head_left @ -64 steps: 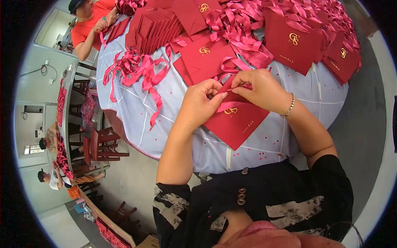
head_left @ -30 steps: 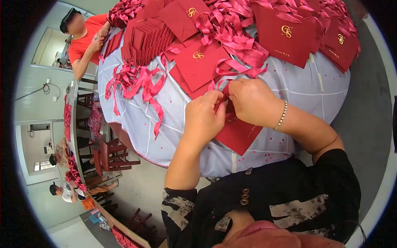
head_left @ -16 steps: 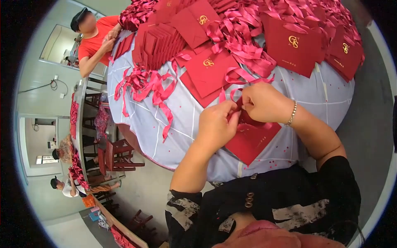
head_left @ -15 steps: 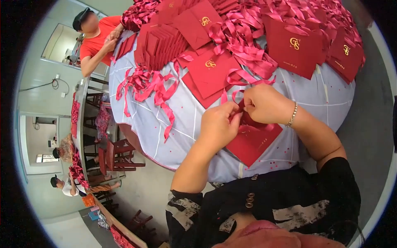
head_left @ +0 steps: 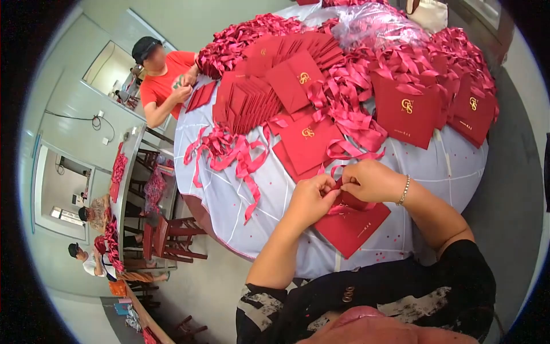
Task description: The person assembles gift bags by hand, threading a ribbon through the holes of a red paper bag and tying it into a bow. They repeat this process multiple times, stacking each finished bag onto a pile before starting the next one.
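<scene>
A flat red paper bag (head_left: 352,235) with small gold print lies at the near edge of the round table, a pink ribbon (head_left: 338,170) at its top edge. My left hand (head_left: 311,199) pinches the ribbon at that edge. Close beside it, my right hand (head_left: 375,180) is closed with its fingertips on the ribbon too. The fingers hide the exact spot where ribbon and bag meet. Just beyond my hands lies another red bag (head_left: 309,140) with a gold monogram.
Stacked red bags (head_left: 246,103) and a heap of pink ribbons (head_left: 349,109) cover the far side. Loose ribbons (head_left: 229,152) lie on the pale tablecloth (head_left: 229,200) at left. A co-worker in a red shirt (head_left: 166,74) handles pieces across the table. Wooden stools (head_left: 172,241) stand on the floor.
My view has tilted up, so the table sits lower and more of its far side shows. My hands stay together at the bag's top edge, the fingertips slightly shifted.
</scene>
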### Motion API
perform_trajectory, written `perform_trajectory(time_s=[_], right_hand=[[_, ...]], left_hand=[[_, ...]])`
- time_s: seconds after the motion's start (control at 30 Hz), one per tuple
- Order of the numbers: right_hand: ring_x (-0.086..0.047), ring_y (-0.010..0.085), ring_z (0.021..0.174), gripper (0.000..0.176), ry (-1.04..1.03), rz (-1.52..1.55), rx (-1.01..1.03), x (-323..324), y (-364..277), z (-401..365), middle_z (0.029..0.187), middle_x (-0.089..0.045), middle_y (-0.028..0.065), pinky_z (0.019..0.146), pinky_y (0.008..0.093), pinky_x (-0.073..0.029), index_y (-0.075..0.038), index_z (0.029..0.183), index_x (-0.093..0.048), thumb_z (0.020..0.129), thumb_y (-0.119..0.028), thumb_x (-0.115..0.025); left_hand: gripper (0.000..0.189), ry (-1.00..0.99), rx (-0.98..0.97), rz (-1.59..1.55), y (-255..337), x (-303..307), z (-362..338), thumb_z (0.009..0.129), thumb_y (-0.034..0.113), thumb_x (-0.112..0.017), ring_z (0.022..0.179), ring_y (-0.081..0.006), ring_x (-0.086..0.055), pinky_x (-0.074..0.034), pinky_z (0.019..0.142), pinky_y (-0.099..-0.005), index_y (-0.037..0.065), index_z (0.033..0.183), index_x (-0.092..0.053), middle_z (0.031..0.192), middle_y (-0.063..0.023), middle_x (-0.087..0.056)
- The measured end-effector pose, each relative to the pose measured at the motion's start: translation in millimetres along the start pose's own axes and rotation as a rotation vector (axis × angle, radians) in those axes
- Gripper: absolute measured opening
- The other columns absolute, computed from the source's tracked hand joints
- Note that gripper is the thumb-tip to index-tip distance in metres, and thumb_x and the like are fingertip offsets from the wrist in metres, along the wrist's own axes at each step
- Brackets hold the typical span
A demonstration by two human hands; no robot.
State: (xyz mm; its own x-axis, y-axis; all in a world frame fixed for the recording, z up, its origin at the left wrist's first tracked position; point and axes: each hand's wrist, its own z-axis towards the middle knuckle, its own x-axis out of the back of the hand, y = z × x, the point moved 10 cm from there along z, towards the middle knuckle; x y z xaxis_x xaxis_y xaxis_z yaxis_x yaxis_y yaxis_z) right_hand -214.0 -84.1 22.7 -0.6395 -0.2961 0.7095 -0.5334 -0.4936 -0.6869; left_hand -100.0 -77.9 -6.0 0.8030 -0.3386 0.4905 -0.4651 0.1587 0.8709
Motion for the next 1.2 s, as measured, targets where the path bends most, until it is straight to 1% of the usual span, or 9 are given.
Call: perform_trajectory(time_s=[0.2,0.33,0.43,0.5,0.57,0.63,0.93,1.07,1.2], right_hand=[[-0.064,0.0308,0.068,0.014,-0.109,-0.032,0.025,-5,-2,-1,0.073,-0.066,0.0135,0.060,0.0400,-0.048,-0.004,0.080,-0.064,0.082,-0.018,-0.068],[-0.065,0.0307,0.069,0.016,-0.010,-0.045,0.035,-4,-1,0,0.075,-0.066,0.0142,0.060,0.0399,-0.048,-0.004,0.080,-0.063,0.082,-0.019,-0.069],[-0.065,0.0341,0.076,0.019,-0.060,-0.036,-0.045,0,-1,1,0.078,-0.066,0.0163,0.069,0.0428,-0.050,-0.003,0.082,-0.064,0.081,-0.022,-0.069],[-0.062,0.0257,0.064,0.017,0.095,0.204,-0.023,21,-1,2,0.073,-0.064,0.0098,0.062,0.0365,-0.050,-0.004,0.084,-0.065,0.079,-0.019,-0.074],[-0.061,0.0211,0.069,0.017,0.135,0.158,-0.004,35,3,3,0.080,-0.064,0.0079,0.064,0.0331,-0.050,-0.005,0.089,-0.067,0.078,-0.016,-0.075],[-0.061,0.0190,0.076,0.017,0.061,0.083,0.252,32,-11,1,0.088,-0.063,0.0081,0.066,0.0311,-0.049,-0.005,0.092,-0.067,0.079,-0.013,-0.073],[-0.057,0.0163,0.071,0.016,-0.304,0.266,0.105,4,1,-2,0.085,-0.060,0.0069,0.065,0.0312,-0.048,-0.004,0.091,-0.067,0.078,-0.011,-0.072],[-0.055,0.0124,0.072,0.015,-0.302,0.440,0.175,4,-5,0,0.085,-0.059,0.0042,0.063,0.0274,-0.046,-0.004,0.089,-0.066,0.078,-0.008,-0.075],[-0.054,0.0113,0.071,0.014,-0.260,0.465,0.224,3,-5,3,0.083,-0.059,0.0032,0.063,0.0266,-0.046,-0.003,0.086,-0.066,0.078,-0.006,-0.076]], left_hand=[[0.010,-0.068,0.032,-0.003,-7,-6,1,0.084,0.002,-0.070,0.064,-0.0026,-0.051,-0.041,0.056,-0.0204,0.003,0.087,-0.061,0.071,0.0049,-0.058],[0.011,-0.091,0.034,-0.054,-7,-7,1,0.084,0.002,-0.071,0.064,-0.0019,-0.050,-0.041,0.056,-0.0193,0.004,0.086,-0.061,0.072,0.0054,-0.057],[0.012,-0.092,0.051,-0.164,-10,-7,2,0.084,0.002,-0.072,0.063,-0.0014,-0.050,-0.040,0.056,-0.0183,0.004,0.086,-0.060,0.072,0.0062,-0.056],[0.012,-0.093,0.047,-0.190,-9,-6,1,0.084,0.003,-0.072,0.063,-0.0012,-0.050,-0.040,0.056,-0.0184,0.004,0.086,-0.060,0.072,0.0065,-0.056],[0.012,-0.101,0.039,-0.162,-3,-5,-1,0.084,0.003,-0.072,0.063,-0.0011,-0.050,-0.040,0.056,-0.0183,0.004,0.086,-0.060,0.072,0.0068,-0.056],[0.012,-0.105,0.030,-0.136,3,-3,-2,0.084,0.003,-0.073,0.063,-0.0011,-0.049,-0.040,0.056,-0.0183,0.004,0.086,-0.061,0.072,0.0071,-0.055],[0.009,-0.194,-0.101,-0.131,26,-7,-10,0.087,0.007,-0.071,0.062,-0.0009,-0.047,-0.038,0.055,-0.0183,0.003,0.087,-0.063,0.071,0.0078,-0.054],[0.010,-0.241,0.239,-0.518,4,-15,-10,0.096,0.008,-0.060,0.069,0.0003,-0.050,-0.041,0.060,-0.0175,0.003,0.103,-0.065,0.078,0.0071,-0.059],[0.021,-0.446,0.081,-0.519,-5,-28,-12,0.093,-0.001,-0.057,0.082,-0.0040,-0.059,-0.048,0.071,-0.0206,0.000,0.112,-0.065,0.092,0.0030,-0.066]])
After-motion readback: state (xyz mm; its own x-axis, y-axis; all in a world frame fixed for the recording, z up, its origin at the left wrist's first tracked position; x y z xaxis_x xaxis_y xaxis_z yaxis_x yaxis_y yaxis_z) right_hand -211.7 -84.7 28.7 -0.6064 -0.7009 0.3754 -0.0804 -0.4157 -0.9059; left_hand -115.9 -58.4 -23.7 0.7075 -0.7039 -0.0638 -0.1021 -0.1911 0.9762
